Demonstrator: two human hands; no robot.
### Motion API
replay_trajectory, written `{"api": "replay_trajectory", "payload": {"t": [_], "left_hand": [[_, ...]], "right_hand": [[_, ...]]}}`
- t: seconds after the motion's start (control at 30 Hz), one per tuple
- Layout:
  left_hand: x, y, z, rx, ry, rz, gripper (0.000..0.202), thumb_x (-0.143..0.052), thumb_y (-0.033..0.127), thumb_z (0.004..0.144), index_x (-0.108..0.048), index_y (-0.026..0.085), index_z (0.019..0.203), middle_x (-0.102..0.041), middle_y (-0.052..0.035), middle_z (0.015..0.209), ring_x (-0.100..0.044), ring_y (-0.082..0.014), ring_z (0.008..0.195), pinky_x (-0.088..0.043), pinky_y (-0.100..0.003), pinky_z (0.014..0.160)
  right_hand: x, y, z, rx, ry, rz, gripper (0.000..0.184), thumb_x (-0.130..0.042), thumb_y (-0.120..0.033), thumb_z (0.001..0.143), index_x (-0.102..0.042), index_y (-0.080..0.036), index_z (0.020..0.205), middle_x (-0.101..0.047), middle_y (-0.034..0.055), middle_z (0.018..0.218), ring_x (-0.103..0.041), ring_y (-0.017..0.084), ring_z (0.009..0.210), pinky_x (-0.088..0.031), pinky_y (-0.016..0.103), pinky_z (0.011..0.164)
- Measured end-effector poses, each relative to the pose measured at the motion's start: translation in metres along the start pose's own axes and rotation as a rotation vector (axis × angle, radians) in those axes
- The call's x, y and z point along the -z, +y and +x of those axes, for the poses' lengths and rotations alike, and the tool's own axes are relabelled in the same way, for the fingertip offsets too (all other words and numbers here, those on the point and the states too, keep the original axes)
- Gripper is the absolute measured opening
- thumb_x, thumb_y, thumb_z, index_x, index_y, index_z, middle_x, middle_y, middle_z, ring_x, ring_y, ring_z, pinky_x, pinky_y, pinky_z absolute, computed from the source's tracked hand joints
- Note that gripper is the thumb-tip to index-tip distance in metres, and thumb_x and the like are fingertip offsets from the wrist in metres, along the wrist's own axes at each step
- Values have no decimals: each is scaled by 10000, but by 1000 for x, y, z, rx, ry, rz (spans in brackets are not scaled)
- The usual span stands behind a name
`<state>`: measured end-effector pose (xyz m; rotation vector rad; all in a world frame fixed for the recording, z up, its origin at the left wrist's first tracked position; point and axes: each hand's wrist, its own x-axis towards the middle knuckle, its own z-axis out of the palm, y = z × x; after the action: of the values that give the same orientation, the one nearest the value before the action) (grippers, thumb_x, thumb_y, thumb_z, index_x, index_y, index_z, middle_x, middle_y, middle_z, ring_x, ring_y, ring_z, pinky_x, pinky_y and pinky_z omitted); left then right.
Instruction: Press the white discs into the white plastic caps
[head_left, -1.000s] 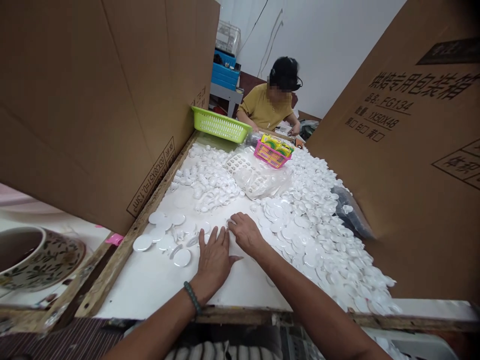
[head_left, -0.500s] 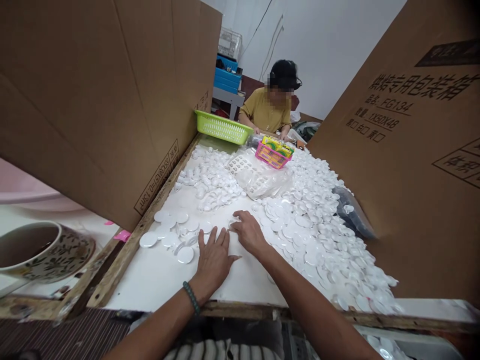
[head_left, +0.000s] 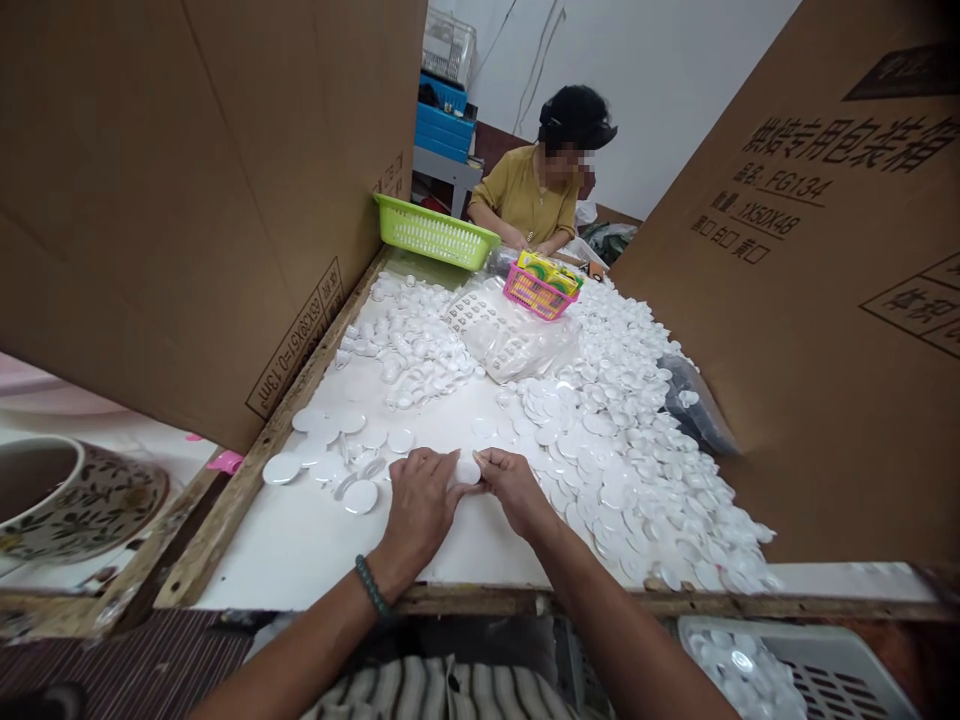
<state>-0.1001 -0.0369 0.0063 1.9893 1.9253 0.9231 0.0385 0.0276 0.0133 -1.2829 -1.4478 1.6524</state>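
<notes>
A small round white disc [head_left: 468,470] is held between my two hands, just above the white tabletop [head_left: 300,555]. My left hand [head_left: 422,500] grips its left edge with thumb and fingers. From the other side, my right hand [head_left: 516,487] pinches it, fingers bent. Several flat white discs [head_left: 360,497] lie loose to the left of my left hand. Right of my right hand spreads a large heap of white discs [head_left: 630,450]. Another pile of small white pieces [head_left: 416,345] lies farther back on the left.
Tall cardboard walls stand at left [head_left: 187,200] and right [head_left: 840,400]. A green basket [head_left: 435,235], a pink basket [head_left: 536,293] and a plastic bag [head_left: 499,335] sit at the back. Beyond them sits a person [head_left: 529,195]. A mug [head_left: 112,505] stands at left; a grey basket [head_left: 847,660] below right.
My left hand has gone from lying flat with fingers spread to gripping. Both hands have come together on a white disc. The view has shifted slightly.
</notes>
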Motion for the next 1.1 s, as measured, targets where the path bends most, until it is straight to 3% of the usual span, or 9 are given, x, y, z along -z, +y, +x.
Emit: {"api": "replay_trajectory", "payload": {"t": [0.1, 0.2, 0.33, 0.4, 0.47, 0.57, 0.73, 0.9, 1.1], "left_hand": [[6, 9, 2, 86, -181, -152, 281, -483, 303, 838, -568, 213, 1091, -650, -40, 787, -560, -192, 758, -386, -279, 650], [9, 16, 5, 222, -321, -221, 216, -483, 304, 821, -611, 218, 973, -648, -12, 695, -567, -164, 656, -346, -243, 576], [5, 18, 9, 350, -389, -234, 215, -489, 338, 800, -653, 199, 811, -660, -23, 677, -585, -155, 623, -342, -241, 574], [1, 17, 11, 399, -432, -294, 232, -493, 364, 791, -646, 190, 785, -651, -21, 627, -586, -146, 576, -356, -238, 566], [-4, 16, 11, 452, -467, -372, 247, -491, 391, 786, -625, 183, 787, -628, -9, 558, -580, -139, 522, -373, -234, 550], [-10, 12, 10, 501, -465, -469, 218, -499, 373, 773, -593, 176, 772, -610, 5, 523, -579, -129, 492, -398, -226, 539], [-14, 8, 7, 493, -404, -564, 182, -540, 346, 743, -579, 169, 724, -612, 5, 575, -571, -115, 488, -422, -218, 513], [-12, 9, 3, 534, -375, -655, 190, -576, 360, 728, -575, 171, 743, -616, -2, 589, -604, -130, 540, -457, -224, 530], [-12, 8, -2, 544, -423, -631, 266, -569, 438, 732, -563, 172, 731, -637, -4, 595, -616, -136, 527, -476, -241, 541]], "right_hand": [[-4, 7, -10, -79, 34, 118, 264, -568, -419, 750, -609, -160, 717, -573, -10, 618, -512, 112, 562, -443, 267, 609], [-2, 12, -20, -86, 52, -155, 210, -499, -311, 791, -649, -165, 769, -571, -1, 593, -531, 129, 566, -450, 272, 605], [10, 17, -34, 241, 204, -636, 265, -441, -175, 804, -666, -186, 943, -609, 55, 805, -555, 162, 746, -445, 297, 716], [17, 17, -39, 392, 134, -701, 362, -422, -109, 796, -618, -199, 1087, -589, 73, 948, -549, 162, 827, -445, 298, 749], [22, 15, -43, 466, -31, -718, 471, -404, -45, 770, -561, -219, 1179, -570, 69, 1009, -540, 159, 885, -449, 297, 777], [29, 8, -48, 478, -133, -777, 564, -425, -6, 722, -515, -225, 1234, -547, 71, 1073, -510, 175, 977, -435, 326, 845], [34, 4, -54, 449, -107, -843, 428, -508, -138, 789, -541, -211, 1210, -552, 86, 1071, -516, 191, 970, -439, 337, 838], [34, 7, -62, 455, -30, -815, 434, -428, -45, 789, -595, -224, 1147, -591, 65, 994, -552, 161, 865, -453, 296, 761], [26, 10, -74, 446, -5, -817, 307, -539, -230, 837, -593, -208, 1138, -587, 76, 1014, -542, 181, 923, -446, 303, 808]]}}
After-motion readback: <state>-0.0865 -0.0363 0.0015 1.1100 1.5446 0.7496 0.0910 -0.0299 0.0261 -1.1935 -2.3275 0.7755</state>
